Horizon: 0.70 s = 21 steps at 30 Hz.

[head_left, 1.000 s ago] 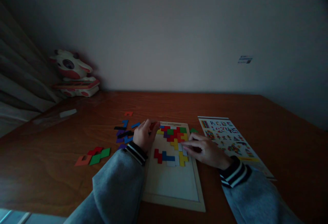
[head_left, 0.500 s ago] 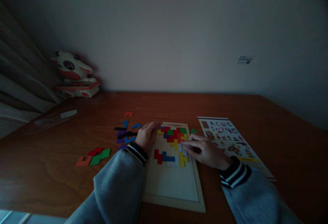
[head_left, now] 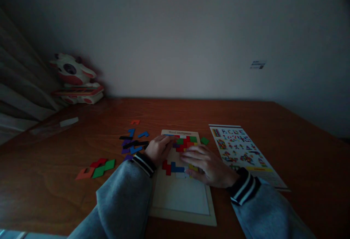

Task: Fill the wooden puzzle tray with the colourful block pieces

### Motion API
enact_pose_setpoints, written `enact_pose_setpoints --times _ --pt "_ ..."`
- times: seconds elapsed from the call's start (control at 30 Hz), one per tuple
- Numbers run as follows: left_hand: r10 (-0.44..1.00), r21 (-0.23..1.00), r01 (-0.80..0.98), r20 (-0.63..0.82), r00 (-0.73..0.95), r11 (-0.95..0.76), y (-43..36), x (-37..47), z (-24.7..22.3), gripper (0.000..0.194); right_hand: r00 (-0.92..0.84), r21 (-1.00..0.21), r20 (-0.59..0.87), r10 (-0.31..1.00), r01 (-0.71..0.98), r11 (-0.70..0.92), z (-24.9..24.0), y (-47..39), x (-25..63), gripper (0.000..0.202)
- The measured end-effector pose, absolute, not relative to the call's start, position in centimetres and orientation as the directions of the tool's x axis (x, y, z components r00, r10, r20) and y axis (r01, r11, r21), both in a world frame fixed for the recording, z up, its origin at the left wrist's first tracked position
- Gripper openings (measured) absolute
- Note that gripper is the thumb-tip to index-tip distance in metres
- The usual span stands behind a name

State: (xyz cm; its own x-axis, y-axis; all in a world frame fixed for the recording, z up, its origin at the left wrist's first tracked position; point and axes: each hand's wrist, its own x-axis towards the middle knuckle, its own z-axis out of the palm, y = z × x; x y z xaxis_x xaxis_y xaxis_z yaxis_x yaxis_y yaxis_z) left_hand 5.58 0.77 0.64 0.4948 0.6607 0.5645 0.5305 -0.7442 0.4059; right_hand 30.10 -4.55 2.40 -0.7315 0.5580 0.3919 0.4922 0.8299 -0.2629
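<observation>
A wooden puzzle tray (head_left: 182, 215) lies flat on a brown table (head_left: 273, 115), directly before the person. Coloured pieces fill the tray's far part: red (head_left: 183, 145) and green (head_left: 193, 139) ones in the top rows, a red piece (head_left: 165, 166) and a blue piece (head_left: 177, 168) lower down, with a pale piece (head_left: 182, 175) just below the blue one. The near half of the tray is bare.

The right hand (head_left: 206, 166) lies palm down over the right side of the filled area, fingers (head_left: 191, 153) extended and spread, resting on the pieces and covering some of them; it clasps nothing that can be seen. The left hand (head_left: 158, 148) rests at the tray's left edge, fingers loosely curled, their tips touching pieces near the top left corner; whether it grips a piece cannot be told in the dim light. Both arms wear grey sleeves with striped cuffs.

Left of the tray, loose pieces lie scattered on the table: blue, purple and black ones (head_left: 133, 143) just beside the left hand, an orange piece (head_left: 135, 122) farther back, and a red, green and orange group (head_left: 96, 168) well apart to the left. One green piece (head_left: 204, 141) lies just off the tray's top right corner. A printed pattern sheet (head_left: 243, 151) lies right of the tray. A plush toy (head_left: 73, 80) sits at the far left against the wall.
</observation>
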Motion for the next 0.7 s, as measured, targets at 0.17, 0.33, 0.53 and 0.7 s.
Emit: enact_pose_setpoints --times 0.17,0.33,0.53,0.7 --pt "0.658 0.405 0.527 0.558 0.505 -0.747 0.81 5.64 0.58 0.025 -0.737 -0.286 0.374 0.563 0.485 0.826 2.40 -4.52 30.16 0.040" --pt "0.650 0.386 0.533 0.568 0.506 -0.753 0.77 5.77 0.68 0.024 -0.728 -0.305 0.384 0.569 0.482 0.822 2.32 -4.56 30.09 0.040" --pt "0.653 0.398 0.526 0.561 0.509 -0.752 0.42 5.79 1.13 0.025 -0.726 -0.318 0.365 0.583 0.492 0.811 2.26 -4.59 30.11 0.041" --pt "0.662 0.401 0.535 0.555 0.505 -0.744 0.40 5.76 1.05 0.024 -0.730 -0.331 0.352 0.586 0.489 0.807 2.37 -4.59 30.11 0.042"
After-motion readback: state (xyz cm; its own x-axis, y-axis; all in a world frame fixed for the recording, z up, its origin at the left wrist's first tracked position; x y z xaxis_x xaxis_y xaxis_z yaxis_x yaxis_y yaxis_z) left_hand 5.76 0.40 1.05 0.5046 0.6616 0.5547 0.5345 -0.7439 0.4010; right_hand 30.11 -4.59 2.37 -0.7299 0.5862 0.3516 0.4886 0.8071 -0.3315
